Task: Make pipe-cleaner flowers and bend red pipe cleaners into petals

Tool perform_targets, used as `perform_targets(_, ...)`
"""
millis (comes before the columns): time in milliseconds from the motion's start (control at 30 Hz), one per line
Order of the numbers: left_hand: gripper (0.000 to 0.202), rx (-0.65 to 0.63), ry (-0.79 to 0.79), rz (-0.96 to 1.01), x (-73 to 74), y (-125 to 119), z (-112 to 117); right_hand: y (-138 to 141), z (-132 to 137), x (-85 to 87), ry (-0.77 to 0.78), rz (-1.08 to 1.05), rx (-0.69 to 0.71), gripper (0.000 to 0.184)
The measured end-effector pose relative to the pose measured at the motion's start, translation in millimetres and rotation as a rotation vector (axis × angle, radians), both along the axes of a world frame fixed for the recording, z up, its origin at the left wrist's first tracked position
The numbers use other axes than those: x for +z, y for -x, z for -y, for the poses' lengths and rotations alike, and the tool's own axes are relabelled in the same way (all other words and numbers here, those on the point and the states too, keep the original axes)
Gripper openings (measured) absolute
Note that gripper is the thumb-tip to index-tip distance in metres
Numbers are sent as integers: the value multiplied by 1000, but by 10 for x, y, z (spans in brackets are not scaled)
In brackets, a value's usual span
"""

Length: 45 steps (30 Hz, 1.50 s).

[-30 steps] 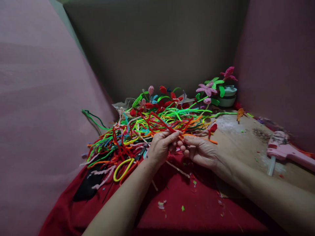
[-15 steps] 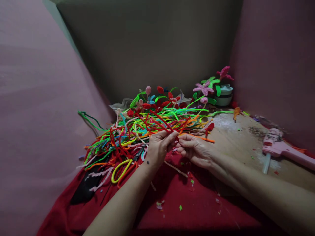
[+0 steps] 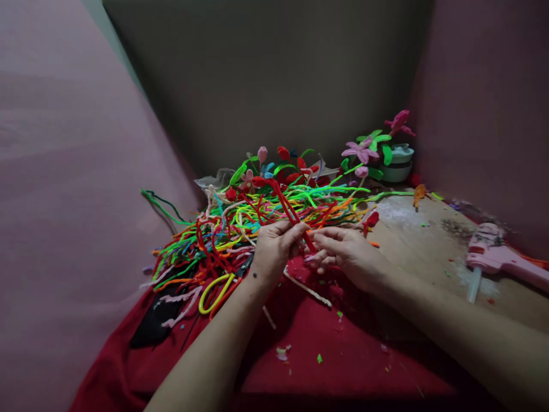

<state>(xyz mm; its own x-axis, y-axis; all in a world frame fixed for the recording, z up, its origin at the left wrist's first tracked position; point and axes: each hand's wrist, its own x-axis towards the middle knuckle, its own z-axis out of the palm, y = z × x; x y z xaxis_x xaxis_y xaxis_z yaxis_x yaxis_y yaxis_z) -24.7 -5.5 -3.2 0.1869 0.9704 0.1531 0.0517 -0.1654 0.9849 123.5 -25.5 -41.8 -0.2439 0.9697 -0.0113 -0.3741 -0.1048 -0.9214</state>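
Observation:
A red pipe cleaner (image 3: 283, 200), bent double into a narrow loop, points up and away from my hands. My left hand (image 3: 274, 252) is closed, pinching it between thumb and forefinger near its lower end. Beside it, the curled fingers of my right hand (image 3: 349, 254) close on the short lower end, which shows between the two hands. A heap of colourful pipe cleaners (image 3: 240, 220) spreads just behind my hands. Scissors with yellow handles (image 3: 217, 294) lie left of my left wrist, their blades partly covered.
Fuzzy flowers (image 3: 360, 150) stand at the back beside a pale green container (image 3: 397, 166). A pink glue gun (image 3: 493, 252) lies on a board (image 3: 412, 246) at the right. Scraps and a cream pipe cleaner (image 3: 306, 289) lie on the red cloth (image 3: 343, 360). A black flat object (image 3: 150, 326) is at left.
The red pipe cleaner's loop now stands higher and narrower, and more of its lower end shows between my hands. My right fingers have shifted slightly right. The whole view has moved a little.

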Motion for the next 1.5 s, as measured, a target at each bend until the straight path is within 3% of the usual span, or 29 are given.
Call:
perform_targets(100, 31, -55, 27, -34, -42, -56, 28, 19, 12, -4, 20, 78, 76, 20)
perform_targets(333, 28, -98, 53, 8, -55, -40, 19, 29, 5, -25, 172, 12, 67, 18)
perform_targets(600, 25, -228, 109, -40, -40, -30, 10, 42, 11, -90, 136, 29, -13, 23)
perform_targets(767, 31, -109, 140, 49, -67, -29, 1, 63, 39, -39, 89, 88, -44, 23)
perform_targets(1000, 27, -99, 194, 213, -92, 6, -76, 33, 15, -50, 20, 30, 37, 17)
perform_targets(1300, 31, -142, 161, 145, -147, -53, -28, 16, -26, -65, 79, -31, 24, 12)
perform_targets(1500, 32, -78, 147, 109, -128, -98, 9, 19, -42, -96, 141, -48, -3, 12)
